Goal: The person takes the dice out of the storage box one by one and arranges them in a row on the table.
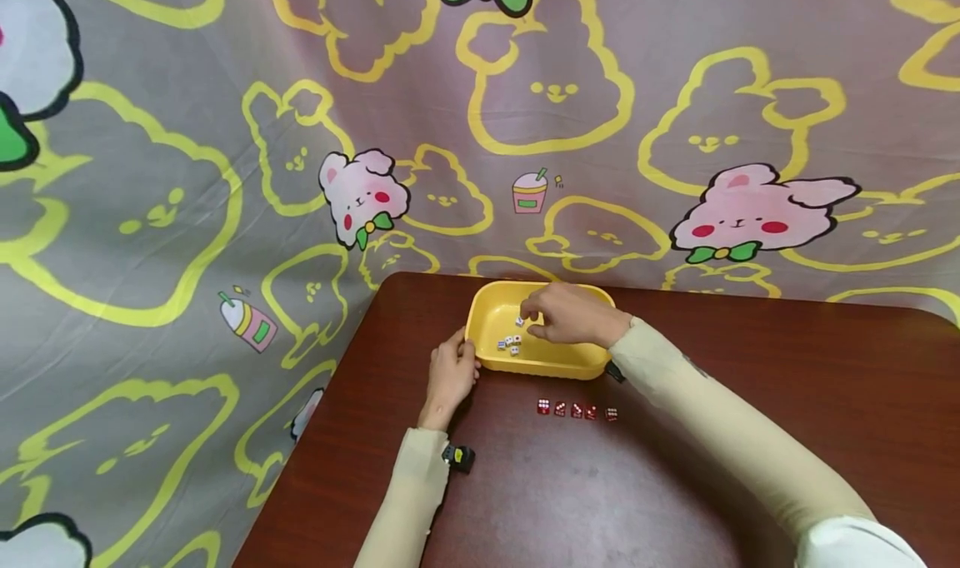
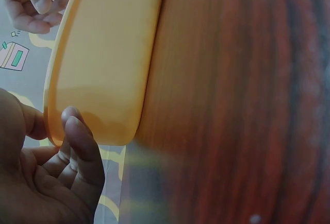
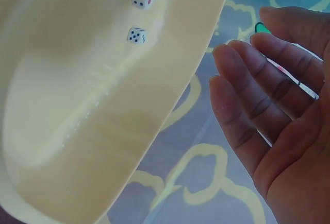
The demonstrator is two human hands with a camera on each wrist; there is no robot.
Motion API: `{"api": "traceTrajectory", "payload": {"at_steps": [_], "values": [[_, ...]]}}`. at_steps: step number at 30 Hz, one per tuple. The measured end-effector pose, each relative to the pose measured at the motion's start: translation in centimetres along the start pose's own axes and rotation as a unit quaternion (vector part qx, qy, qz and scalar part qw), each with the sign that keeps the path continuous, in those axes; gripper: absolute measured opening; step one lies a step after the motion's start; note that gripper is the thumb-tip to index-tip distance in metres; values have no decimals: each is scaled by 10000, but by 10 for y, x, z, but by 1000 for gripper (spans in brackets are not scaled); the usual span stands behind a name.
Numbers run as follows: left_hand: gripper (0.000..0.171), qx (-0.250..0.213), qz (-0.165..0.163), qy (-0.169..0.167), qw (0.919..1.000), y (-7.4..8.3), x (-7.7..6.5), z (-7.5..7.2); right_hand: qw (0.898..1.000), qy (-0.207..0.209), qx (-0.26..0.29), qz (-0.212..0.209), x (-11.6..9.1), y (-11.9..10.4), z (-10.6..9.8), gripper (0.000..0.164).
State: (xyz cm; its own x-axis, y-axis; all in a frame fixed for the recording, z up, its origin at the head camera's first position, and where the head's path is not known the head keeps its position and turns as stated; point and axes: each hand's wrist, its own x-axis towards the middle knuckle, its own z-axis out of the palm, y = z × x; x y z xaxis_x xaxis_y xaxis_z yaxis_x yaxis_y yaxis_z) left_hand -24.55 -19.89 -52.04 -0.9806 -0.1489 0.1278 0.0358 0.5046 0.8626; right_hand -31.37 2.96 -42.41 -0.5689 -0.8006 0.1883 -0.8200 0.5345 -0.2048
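Two hands: left gripping a smooth tray; right relaxed, empty, near cubic white dice.

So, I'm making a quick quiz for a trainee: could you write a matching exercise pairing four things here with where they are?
1. White dice
2. Red dice
3. Left hand
4. Right hand

A. Over the yellow tray
B. Touching the yellow tray's end
C. Inside the yellow tray
D. In a row on the table

Pairs: 1-C, 2-D, 3-B, 4-A
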Motion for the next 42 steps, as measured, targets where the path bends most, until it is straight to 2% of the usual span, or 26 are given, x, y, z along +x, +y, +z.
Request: {"api": "traceTrajectory", "payload": {"at_steps": [10,23,35,42], "values": [[41,56,82,-3,10000,-3,2,0,9998,-37,-13,178,17,11,7,13],[41,34,56,-13,10000,-6,3,1,9970,-507,-78,571,35,23,15,18],[40,42,129,-9,9999,-4,1,0,9941,-741,44,797,45,35,23,20],[40,30,114,16,9999,-4,1,0,9936,-837,140,741,53,37,31,19]]}}
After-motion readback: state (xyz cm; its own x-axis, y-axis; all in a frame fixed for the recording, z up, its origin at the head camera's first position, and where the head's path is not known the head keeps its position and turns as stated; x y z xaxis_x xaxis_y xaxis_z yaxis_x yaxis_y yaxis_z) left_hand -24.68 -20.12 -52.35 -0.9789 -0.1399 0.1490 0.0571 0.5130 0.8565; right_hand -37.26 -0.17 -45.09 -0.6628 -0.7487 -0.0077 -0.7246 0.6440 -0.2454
